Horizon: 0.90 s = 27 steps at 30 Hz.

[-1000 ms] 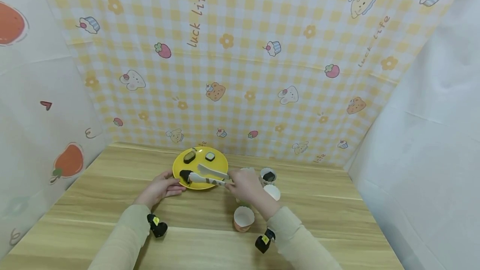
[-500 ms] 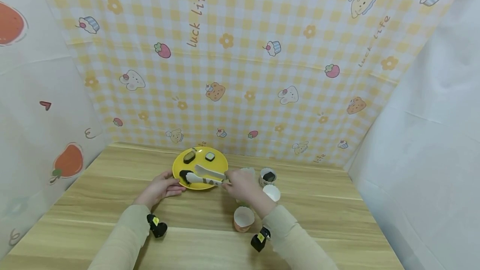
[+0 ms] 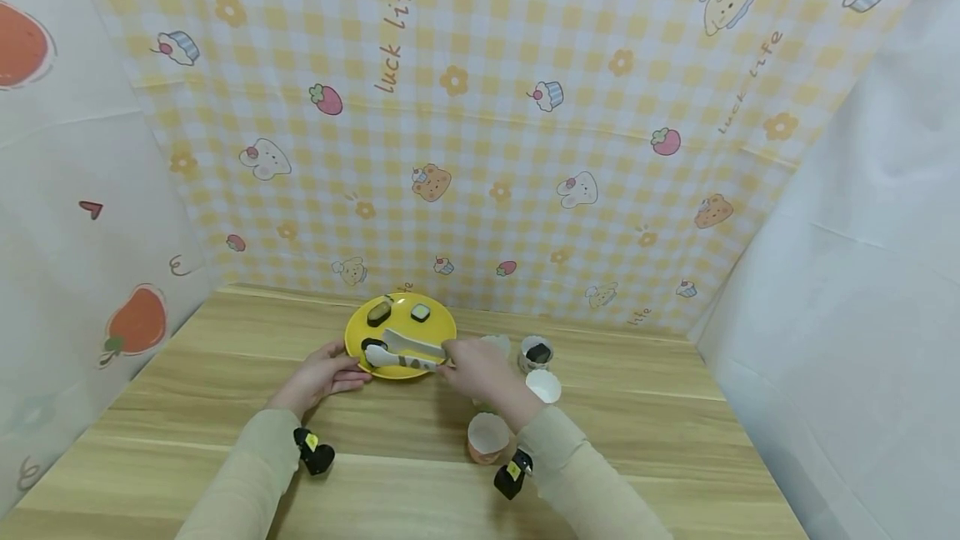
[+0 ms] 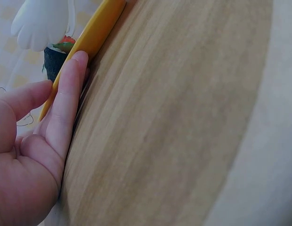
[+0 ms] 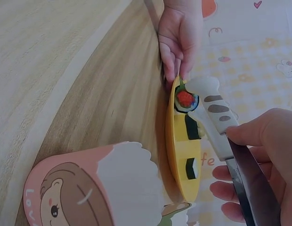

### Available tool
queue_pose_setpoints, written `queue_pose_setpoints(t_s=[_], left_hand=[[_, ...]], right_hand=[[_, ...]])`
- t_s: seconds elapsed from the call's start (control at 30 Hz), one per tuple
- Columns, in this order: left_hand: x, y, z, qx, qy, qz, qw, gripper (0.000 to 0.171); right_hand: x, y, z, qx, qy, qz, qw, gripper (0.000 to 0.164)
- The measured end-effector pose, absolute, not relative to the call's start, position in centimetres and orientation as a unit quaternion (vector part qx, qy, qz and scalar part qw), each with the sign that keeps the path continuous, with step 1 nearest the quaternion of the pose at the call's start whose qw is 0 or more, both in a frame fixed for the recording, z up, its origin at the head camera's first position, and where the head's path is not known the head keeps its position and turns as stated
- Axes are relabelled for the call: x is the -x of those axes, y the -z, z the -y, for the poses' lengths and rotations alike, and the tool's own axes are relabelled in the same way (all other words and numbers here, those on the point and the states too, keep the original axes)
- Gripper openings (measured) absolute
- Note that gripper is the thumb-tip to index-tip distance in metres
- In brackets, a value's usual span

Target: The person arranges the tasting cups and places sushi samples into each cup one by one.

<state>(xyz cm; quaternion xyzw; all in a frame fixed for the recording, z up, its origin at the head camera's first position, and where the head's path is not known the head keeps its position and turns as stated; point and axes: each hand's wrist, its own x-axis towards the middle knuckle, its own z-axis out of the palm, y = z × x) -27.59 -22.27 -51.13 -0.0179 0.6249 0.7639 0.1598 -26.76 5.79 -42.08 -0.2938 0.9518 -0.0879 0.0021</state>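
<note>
My left hand (image 3: 322, 377) pinches the near-left rim of a yellow plate (image 3: 442, 327), thumb above and fingers below, clearest in the left wrist view. In my right hand (image 3: 483, 373) is a pair of tongs (image 5: 240, 174) with white paw-shaped tips and dark handles. Its tips stand apart over the plate. One tip is by a sushi roll (image 5: 186, 99) with a dark wrapper and red centre, at the plate's left side; whether it touches cannot be told. A longer dark-sided sushi piece (image 3: 379, 312) and a small pale-topped one (image 3: 420, 312) lie farther back.
Right of the plate stand several paper cups: a pink one (image 3: 487, 438) with a cartoon girl, a white one (image 3: 543, 386), one (image 3: 536, 353) holding a dark piece, and a greenish one (image 3: 497, 345) partly behind my right hand. A checked cloth (image 3: 495, 140) hangs behind the table.
My right hand has shifted slightly left, carrying the tongs' tips farther left and down over the sushi roll. The roll looks turned, its dark rim now more ring-like. My left hand and plate have stayed still.
</note>
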Motion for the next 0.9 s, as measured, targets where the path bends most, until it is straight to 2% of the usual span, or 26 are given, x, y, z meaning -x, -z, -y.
queue_pose_setpoints(t_s=[0.47,0.9], left_hand=[[27.6,51.1,22.3,0.012,-0.764,-0.624,0.164,0.061],[27.7,51.2,22.3,0.018,-0.764,-0.624,0.162,0.060]], right_hand=[[27.3,41.9,-5.1,0.274,0.089,-0.958,0.015,0.022],[27.6,40.8,-4.2,0.250,0.065,-0.965,0.051,0.022]])
